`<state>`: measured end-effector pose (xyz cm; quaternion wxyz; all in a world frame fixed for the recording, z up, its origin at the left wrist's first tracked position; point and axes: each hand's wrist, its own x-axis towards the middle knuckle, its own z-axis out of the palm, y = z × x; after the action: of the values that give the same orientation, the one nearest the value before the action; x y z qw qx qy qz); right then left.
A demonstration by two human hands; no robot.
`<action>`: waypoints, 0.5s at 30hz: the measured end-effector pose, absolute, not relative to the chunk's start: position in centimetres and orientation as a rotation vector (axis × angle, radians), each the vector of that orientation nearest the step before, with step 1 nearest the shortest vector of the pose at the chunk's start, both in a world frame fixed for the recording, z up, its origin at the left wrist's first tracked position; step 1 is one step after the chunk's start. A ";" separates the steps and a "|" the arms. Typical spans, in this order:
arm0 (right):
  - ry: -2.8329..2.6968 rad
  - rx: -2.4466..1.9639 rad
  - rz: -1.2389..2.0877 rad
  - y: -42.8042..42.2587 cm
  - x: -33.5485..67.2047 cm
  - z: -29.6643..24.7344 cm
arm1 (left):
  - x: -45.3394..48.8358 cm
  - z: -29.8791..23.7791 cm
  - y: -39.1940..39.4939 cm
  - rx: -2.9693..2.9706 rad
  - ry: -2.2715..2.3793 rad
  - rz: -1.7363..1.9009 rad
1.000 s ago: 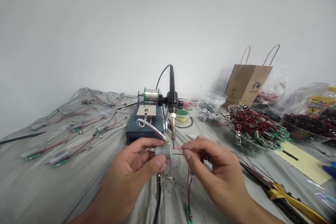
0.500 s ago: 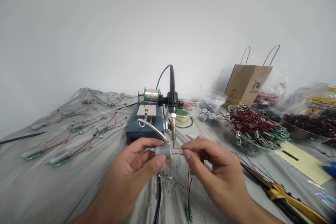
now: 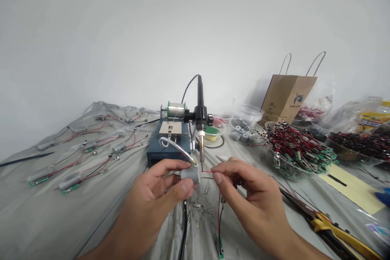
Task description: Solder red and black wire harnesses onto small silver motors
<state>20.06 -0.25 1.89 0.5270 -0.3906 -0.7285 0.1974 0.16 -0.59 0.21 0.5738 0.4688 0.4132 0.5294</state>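
Between the thumb and fingers of my left hand [image 3: 164,193] is a small grey motor [image 3: 189,176]. My right hand [image 3: 246,187] pinches a red wire [image 3: 207,171], whose end points left toward the motor and lies by the iron's tip. A small green circuit board [image 3: 219,248] hangs below on red and black wires. The soldering iron [image 3: 201,142] stands tip down in a black clamp, just right of the motor. A curved metal feed tube [image 3: 175,145] ends just above the motor. Whether the wire touches the motor is too small to tell.
A blue soldering station [image 3: 164,155] carries a solder spool [image 3: 176,109]. Motors with wires [image 3: 71,180] lie at left. To the right are a tub of wired boards [image 3: 298,150], a tub of motors [image 3: 243,130], yellow-handled pliers [image 3: 323,223] and a paper bag [image 3: 286,97].
Hardly anything differs. Both hands keep their hold, and the motor and red wire stay by the iron's tip with only a very slight shift in view.
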 end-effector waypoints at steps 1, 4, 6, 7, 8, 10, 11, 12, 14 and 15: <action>-1.740 -0.932 0.472 -0.2 20.1 1.9 | 0.2 0.2 -0.6 1.093 0.965 1.241; -1.738 -0.937 0.473 -0.2 20.1 1.8 | 0.1 0.3 -0.6 1.084 0.958 1.241; -1.739 -0.937 0.472 -0.2 20.0 1.8 | 0.1 0.3 -0.6 1.088 0.959 1.237; -1.740 -0.937 0.471 -0.2 20.0 1.8 | 0.1 0.3 -0.6 1.093 0.960 1.235; -1.741 -0.935 0.469 -0.3 20.0 1.8 | 0.1 0.3 -0.6 1.094 0.964 1.235; -1.743 -0.941 0.469 -0.3 20.0 1.8 | 0.1 0.3 -0.5 1.098 0.965 1.233; -1.744 -0.943 0.467 -0.3 20.0 1.8 | 0.2 0.3 -0.5 1.099 0.962 1.232; -1.744 -0.946 0.466 -0.3 20.1 1.7 | 0.2 0.3 -0.4 1.099 0.957 1.230; -1.745 -0.944 0.461 -0.3 20.1 1.7 | 0.2 0.2 -0.4 1.091 0.947 1.235; -1.747 -0.942 0.461 -0.3 20.1 1.7 | 0.2 0.2 -0.4 1.088 0.947 1.237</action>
<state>20.11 -0.31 1.66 0.5244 -0.3935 -0.7302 0.1925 0.20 -0.38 0.22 0.5818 0.4656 0.4054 0.5295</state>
